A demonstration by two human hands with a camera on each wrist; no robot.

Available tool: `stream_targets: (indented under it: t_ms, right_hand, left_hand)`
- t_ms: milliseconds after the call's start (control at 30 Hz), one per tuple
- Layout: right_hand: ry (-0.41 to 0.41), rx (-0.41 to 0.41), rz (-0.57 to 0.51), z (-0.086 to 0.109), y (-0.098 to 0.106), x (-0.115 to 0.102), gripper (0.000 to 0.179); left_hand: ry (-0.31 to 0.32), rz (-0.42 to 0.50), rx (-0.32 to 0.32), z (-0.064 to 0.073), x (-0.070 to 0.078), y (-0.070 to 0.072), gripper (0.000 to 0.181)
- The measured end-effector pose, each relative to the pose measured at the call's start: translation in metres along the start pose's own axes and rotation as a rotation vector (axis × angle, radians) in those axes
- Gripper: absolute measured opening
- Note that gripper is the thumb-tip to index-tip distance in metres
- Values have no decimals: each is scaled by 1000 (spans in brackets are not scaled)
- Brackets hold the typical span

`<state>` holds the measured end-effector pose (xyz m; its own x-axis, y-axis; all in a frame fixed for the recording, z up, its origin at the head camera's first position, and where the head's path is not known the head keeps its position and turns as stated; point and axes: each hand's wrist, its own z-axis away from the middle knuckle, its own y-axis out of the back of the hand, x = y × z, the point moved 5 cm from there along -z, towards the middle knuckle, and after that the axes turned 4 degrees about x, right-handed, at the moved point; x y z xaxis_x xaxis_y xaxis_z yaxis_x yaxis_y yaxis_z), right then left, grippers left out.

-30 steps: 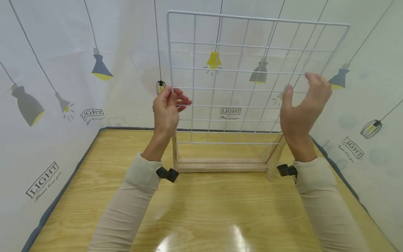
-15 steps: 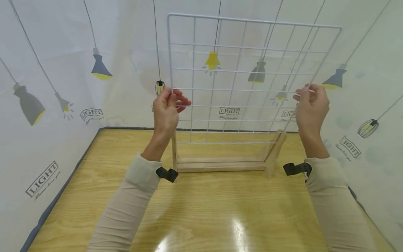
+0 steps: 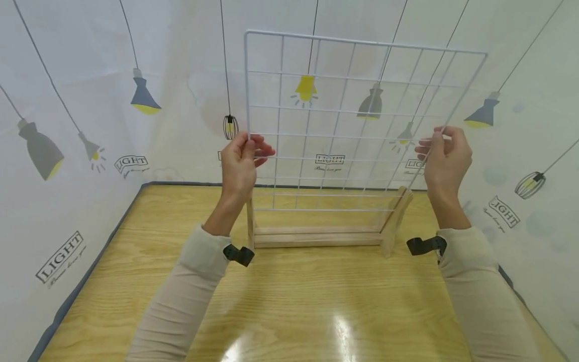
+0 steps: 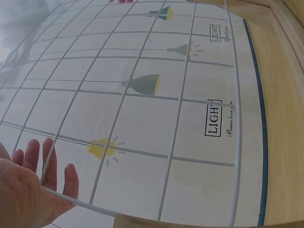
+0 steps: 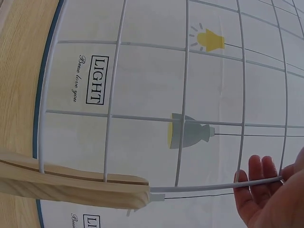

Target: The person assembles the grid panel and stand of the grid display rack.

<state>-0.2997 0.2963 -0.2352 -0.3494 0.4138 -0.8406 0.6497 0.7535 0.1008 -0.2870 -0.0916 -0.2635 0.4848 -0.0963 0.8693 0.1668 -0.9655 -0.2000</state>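
You have the white wire grid (image 3: 357, 120) held upright above the wooden stand (image 3: 318, 235), which sits toward the back of the wooden table (image 3: 289, 301), and it looks as though you are lowering the panel into the stand's side posts. Your left hand (image 3: 238, 163) pinches the grid's left edge wire between thumb and fingers, and your right hand (image 3: 445, 158) pinches the right edge wire the same way, so both hands are closed on the panel, one at each side at about mid-height. The grid stands on edge, its flat face turned toward you and the wall behind, its long axis running roughly vertical, with the top leaning a little to your right. Its bottom wire hangs just above the stand's base rail, between the two posts. The next move probably calls for squaring the panel so that both side wires meet the posts together, then easing it straight down without letting one corner catch first.
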Motion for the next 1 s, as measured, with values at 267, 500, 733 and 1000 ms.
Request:
stream_targets:
  t_ms: [267, 500, 733, 1000]
  right_hand:
    - [6, 14, 4, 5, -1, 8, 13]
    - [24, 31, 1, 10, 0, 15, 12]
    - [35, 42, -34, 13, 0, 17, 11]
    - [32, 32, -8, 17, -1, 20, 12]
  left_hand:
    - [9, -8, -29, 5, -8, 3, 23]
    - [15, -6, -39, 8, -15, 4, 24]
    - [7, -9, -43, 8, -17, 5, 26]
    - [-2, -24, -46, 9, -20, 8, 23]
